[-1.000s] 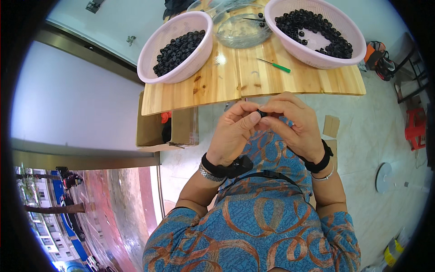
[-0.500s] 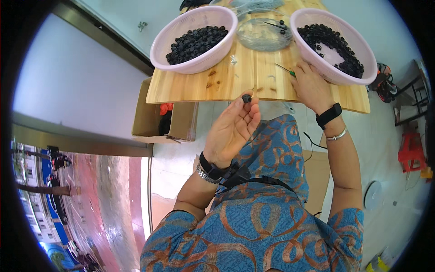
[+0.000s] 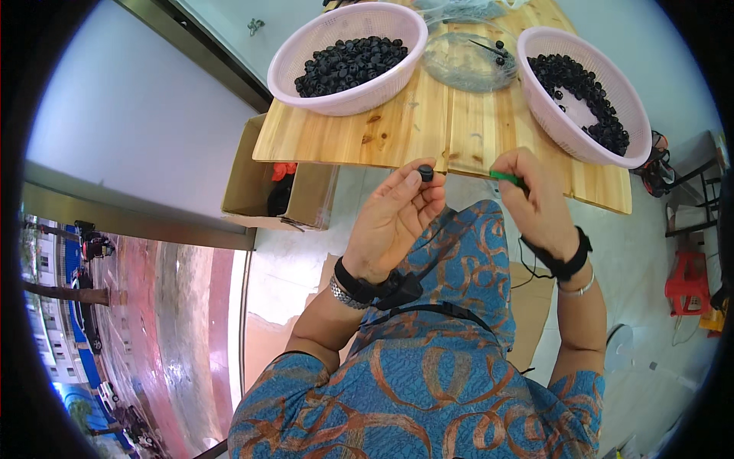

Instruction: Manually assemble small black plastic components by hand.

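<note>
Two pink baskets of small black parts stand on the wooden counter, a pale floor below, beyond the left fingers, which pinch a black cap near the counter's edge; its facing is unclear. Right of them, the right fingers close around a green handle. Its long axis runs roughly sideways, visible end pointing left toward the cap; its other end is hidden.

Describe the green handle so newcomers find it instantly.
Find the wooden table and its near edge below and left of the right pink basket. There the right hand holds the handle, its end poking leftward. Bright green sets it apart from the black piece in the left hand.
</note>
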`<state>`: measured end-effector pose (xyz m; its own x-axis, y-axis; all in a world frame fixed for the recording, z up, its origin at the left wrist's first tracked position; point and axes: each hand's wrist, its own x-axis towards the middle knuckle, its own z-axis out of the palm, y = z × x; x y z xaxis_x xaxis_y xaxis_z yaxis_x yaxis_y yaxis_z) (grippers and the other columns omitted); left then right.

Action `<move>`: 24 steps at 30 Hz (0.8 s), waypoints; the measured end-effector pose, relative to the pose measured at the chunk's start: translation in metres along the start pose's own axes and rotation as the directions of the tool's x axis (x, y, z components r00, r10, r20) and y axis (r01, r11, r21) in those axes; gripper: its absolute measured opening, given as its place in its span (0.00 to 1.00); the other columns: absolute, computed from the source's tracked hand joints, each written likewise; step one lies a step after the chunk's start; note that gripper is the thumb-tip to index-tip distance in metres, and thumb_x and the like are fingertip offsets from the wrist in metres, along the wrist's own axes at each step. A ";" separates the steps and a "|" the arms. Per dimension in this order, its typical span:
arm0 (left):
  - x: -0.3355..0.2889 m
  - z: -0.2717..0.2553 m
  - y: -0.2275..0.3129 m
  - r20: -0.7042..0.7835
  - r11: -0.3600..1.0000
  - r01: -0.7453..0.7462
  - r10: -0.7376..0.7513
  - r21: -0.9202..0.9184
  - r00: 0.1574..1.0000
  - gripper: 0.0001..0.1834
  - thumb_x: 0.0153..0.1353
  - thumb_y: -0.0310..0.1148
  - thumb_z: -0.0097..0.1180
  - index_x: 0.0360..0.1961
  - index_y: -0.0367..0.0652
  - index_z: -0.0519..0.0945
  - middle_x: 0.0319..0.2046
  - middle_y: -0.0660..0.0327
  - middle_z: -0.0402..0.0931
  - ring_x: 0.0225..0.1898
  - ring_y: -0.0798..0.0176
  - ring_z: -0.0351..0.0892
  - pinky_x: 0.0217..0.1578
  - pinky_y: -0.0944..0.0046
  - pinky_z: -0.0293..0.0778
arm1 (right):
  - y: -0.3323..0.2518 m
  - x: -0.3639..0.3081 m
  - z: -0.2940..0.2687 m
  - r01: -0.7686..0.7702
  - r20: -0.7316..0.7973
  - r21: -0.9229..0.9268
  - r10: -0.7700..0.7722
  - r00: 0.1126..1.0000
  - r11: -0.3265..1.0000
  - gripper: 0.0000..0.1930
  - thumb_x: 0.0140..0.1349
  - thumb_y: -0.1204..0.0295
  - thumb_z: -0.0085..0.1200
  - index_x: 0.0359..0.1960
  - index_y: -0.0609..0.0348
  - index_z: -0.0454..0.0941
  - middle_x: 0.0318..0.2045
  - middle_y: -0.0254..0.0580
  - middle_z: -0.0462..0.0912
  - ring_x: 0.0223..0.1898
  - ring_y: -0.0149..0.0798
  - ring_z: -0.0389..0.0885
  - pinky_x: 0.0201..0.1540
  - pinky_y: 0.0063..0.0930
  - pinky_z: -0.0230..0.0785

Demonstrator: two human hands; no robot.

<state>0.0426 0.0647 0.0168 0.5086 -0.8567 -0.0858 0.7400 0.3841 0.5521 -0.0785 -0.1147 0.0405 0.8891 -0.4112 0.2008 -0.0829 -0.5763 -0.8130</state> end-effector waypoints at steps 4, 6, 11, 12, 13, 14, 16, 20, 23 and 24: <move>0.004 0.003 -0.002 -0.022 0.997 -0.014 0.016 0.075 1.000 0.15 0.64 0.30 0.46 0.50 0.36 0.68 0.40 0.58 0.73 0.41 0.66 0.73 0.45 0.68 0.71 | -0.019 -0.013 0.003 0.310 -0.062 -0.131 -0.320 0.945 0.942 0.13 0.49 0.78 0.47 0.39 0.60 0.73 0.22 0.44 0.74 0.22 0.45 0.73 0.25 0.33 0.66; 0.006 0.005 -0.003 -0.033 0.997 -0.012 0.015 0.072 0.999 0.15 0.64 0.29 0.44 0.50 0.35 0.67 0.39 0.57 0.73 0.41 0.66 0.74 0.44 0.67 0.72 | -0.025 -0.016 0.000 0.387 -0.030 -0.228 -0.403 0.914 0.894 0.15 0.47 0.78 0.48 0.40 0.58 0.73 0.21 0.43 0.73 0.21 0.44 0.73 0.25 0.32 0.66; 0.008 0.006 -0.007 -0.055 0.997 0.006 -0.002 0.071 0.998 0.15 0.64 0.28 0.44 0.51 0.34 0.66 0.39 0.57 0.74 0.40 0.66 0.75 0.44 0.67 0.74 | -0.028 -0.020 0.001 0.418 -0.019 -0.304 -0.444 0.896 0.856 0.17 0.46 0.78 0.50 0.41 0.57 0.73 0.20 0.40 0.71 0.22 0.42 0.73 0.24 0.32 0.66; 0.009 0.006 -0.008 -0.054 0.998 0.005 -0.002 0.069 0.999 0.15 0.64 0.28 0.44 0.51 0.34 0.67 0.39 0.57 0.74 0.40 0.66 0.75 0.44 0.67 0.74 | -0.028 -0.020 0.001 0.416 -0.020 -0.303 -0.442 0.897 0.857 0.17 0.46 0.78 0.50 0.41 0.57 0.73 0.20 0.40 0.71 0.22 0.42 0.73 0.24 0.32 0.66; 0.009 0.005 -0.008 -0.053 0.998 0.005 -0.001 0.067 0.999 0.15 0.63 0.27 0.45 0.51 0.34 0.67 0.39 0.56 0.74 0.40 0.66 0.75 0.44 0.67 0.74 | -0.028 -0.020 0.000 0.414 -0.015 -0.315 -0.440 0.898 0.854 0.17 0.47 0.78 0.51 0.42 0.57 0.73 0.21 0.39 0.72 0.23 0.42 0.73 0.24 0.32 0.67; 0.009 0.006 -0.008 -0.052 0.998 0.006 -0.002 0.069 0.999 0.15 0.63 0.27 0.45 0.51 0.34 0.67 0.39 0.56 0.74 0.40 0.66 0.75 0.44 0.67 0.74 | -0.029 -0.021 -0.001 0.412 -0.011 -0.328 -0.440 0.898 0.850 0.17 0.47 0.78 0.51 0.42 0.57 0.73 0.21 0.39 0.73 0.24 0.42 0.74 0.24 0.31 0.67; 0.009 0.007 -0.009 -0.044 0.995 -0.007 0.012 0.100 0.999 0.14 0.63 0.27 0.45 0.49 0.34 0.68 0.38 0.57 0.74 0.40 0.66 0.75 0.43 0.67 0.74 | -0.029 -0.022 -0.003 0.412 -0.025 -0.307 -0.441 0.897 0.858 0.16 0.47 0.78 0.51 0.41 0.57 0.73 0.22 0.39 0.73 0.24 0.42 0.74 0.24 0.31 0.67; 0.008 0.005 -0.009 0.002 0.988 -0.031 0.031 0.150 1.000 0.13 0.62 0.26 0.46 0.47 0.34 0.70 0.37 0.57 0.75 0.39 0.64 0.76 0.43 0.67 0.74 | -0.027 -0.020 -0.008 0.430 -0.012 -0.257 -0.448 0.894 0.866 0.14 0.47 0.78 0.52 0.39 0.56 0.74 0.21 0.39 0.73 0.23 0.42 0.74 0.24 0.31 0.67; 0.003 0.010 -0.008 -0.023 0.909 -0.091 0.110 0.407 0.994 0.13 0.61 0.26 0.49 0.46 0.34 0.71 0.37 0.57 0.75 0.39 0.66 0.75 0.43 0.68 0.73 | -0.028 -0.017 -0.018 0.467 0.034 -0.225 -0.472 0.881 0.855 0.13 0.47 0.78 0.52 0.38 0.56 0.74 0.21 0.40 0.73 0.23 0.43 0.74 0.24 0.32 0.67; 0.002 0.013 -0.007 0.016 0.805 -0.153 0.176 0.573 0.984 0.12 0.61 0.25 0.49 0.46 0.33 0.71 0.37 0.57 0.75 0.38 0.64 0.76 0.42 0.67 0.73 | -0.030 -0.016 -0.020 0.465 0.032 -0.227 -0.470 0.882 0.856 0.13 0.47 0.78 0.52 0.38 0.56 0.74 0.21 0.40 0.73 0.23 0.43 0.74 0.24 0.32 0.67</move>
<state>0.0324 0.0560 0.0235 0.6238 -0.7812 0.0256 0.2663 0.2432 0.9327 -0.0998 -0.1051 0.0723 0.8377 -0.0689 0.5418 0.2402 -0.8444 -0.4788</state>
